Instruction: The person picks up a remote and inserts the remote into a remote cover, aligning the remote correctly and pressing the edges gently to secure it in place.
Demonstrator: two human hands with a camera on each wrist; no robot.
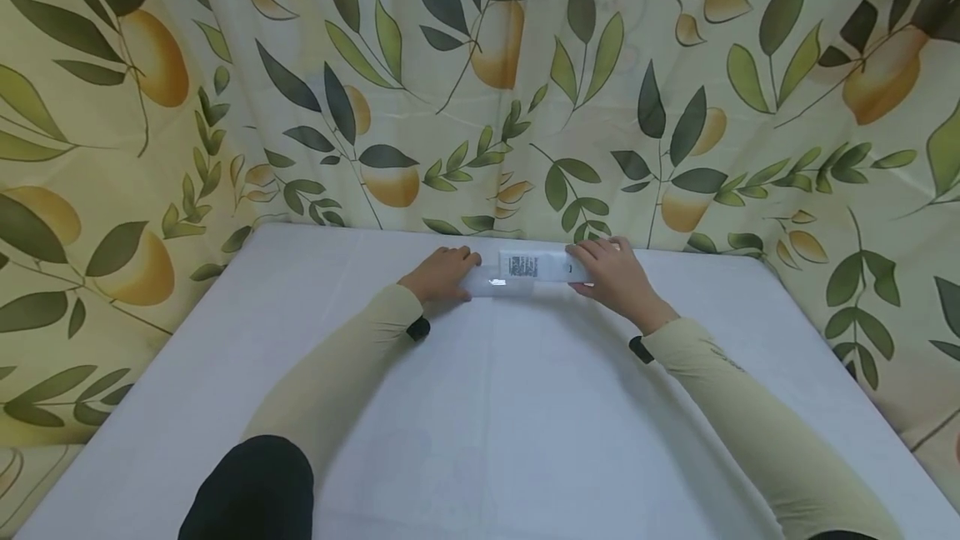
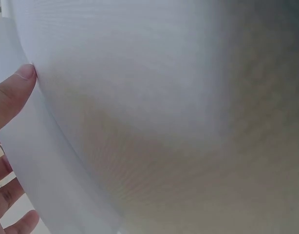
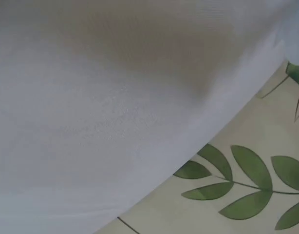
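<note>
Near the back edge of the table, my left hand point(image 1: 444, 273) grips the left end of a clear, shiny plastic case point(image 1: 487, 282). My right hand point(image 1: 617, 277) holds the right end of a white oblong pack point(image 1: 551, 266) with a block of dark print on its face. The pack lies just behind and above the case and overlaps it in the head view. In the left wrist view, the thumb point(image 2: 15, 90) and fingers point(image 2: 8, 197) lie on opposite sides of a pale, smooth wall. The right wrist view does not show the right hand.
A white cloth covers the table point(image 1: 480, 423). Behind it and at both sides hangs a curtain point(image 1: 480, 132) with leaves and yellow fruit. Black bands sit at the left wrist point(image 1: 418, 328) and right wrist point(image 1: 641, 349).
</note>
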